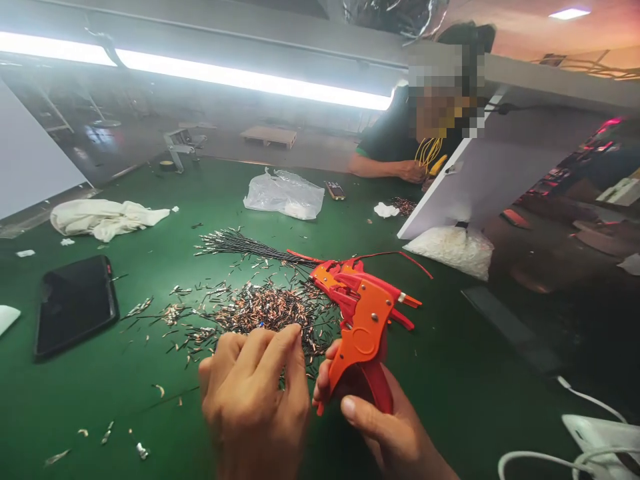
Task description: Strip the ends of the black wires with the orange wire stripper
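Observation:
My right hand (375, 413) is wrapped round the handles of an orange and red wire stripper (367, 333), whose jaws point up and away to the left. Beside it, my left hand (257, 393) is closed in a pinch, thumb against forefinger. A thin black wire seems to run from those fingertips towards the stripper, mostly hidden by the hand. Behind the held stripper, more red and orange tool parts (410, 301) show, perhaps of a second tool. Just beyond my left hand spreads a heap of short black and copper wire scraps (265, 307). A bundle of black wires (250, 245) with bright ends lies farther back.
A dark phone (75, 303) lies left on the green table (450, 373). Farther back are a white cloth (107, 217) and a clear plastic bag (285, 193). Across the table a person (390, 133) holds yellow wires. A white panel (460, 167) stands right; white cables (545, 457) lie nearer.

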`<state>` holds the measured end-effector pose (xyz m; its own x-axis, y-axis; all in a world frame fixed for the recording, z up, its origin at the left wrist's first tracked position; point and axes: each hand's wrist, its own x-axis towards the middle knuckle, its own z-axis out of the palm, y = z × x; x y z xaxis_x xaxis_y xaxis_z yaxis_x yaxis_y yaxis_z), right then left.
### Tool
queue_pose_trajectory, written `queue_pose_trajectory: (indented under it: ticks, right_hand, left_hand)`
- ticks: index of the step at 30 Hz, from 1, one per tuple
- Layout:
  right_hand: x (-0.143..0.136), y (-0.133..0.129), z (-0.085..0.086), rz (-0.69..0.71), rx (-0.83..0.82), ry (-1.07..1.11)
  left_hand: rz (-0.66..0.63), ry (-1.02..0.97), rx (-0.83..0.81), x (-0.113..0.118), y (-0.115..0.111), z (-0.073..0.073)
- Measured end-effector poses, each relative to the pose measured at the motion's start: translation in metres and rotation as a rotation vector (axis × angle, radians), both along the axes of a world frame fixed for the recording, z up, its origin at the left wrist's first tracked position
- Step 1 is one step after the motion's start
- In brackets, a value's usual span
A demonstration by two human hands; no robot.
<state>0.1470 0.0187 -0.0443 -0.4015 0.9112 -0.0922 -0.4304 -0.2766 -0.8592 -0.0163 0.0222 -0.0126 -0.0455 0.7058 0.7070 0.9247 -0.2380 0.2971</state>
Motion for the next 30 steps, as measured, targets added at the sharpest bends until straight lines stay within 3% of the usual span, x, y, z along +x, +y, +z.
queue_pose_trajectory:
  ticks: [9,19,30]
  right_hand:
    - [-0.008,-0.007,-0.002,-0.044,-0.069,-0.065]
    - [-0.012,-0.006,0.003,0.016,-0.067,-0.106]
    - [-0.013,-0.013,-0.002,-0.038,-0.294,-0.057]
  left_hand:
    - [-0.019,-0.2,0.031,0.019,-0.003,0.003]
    - [-0.038,-0.227,0.008,0.021,-0.006,0.0]
    - [-0.031,-0.198,-0.057,0.023,-0.007,-0.003]
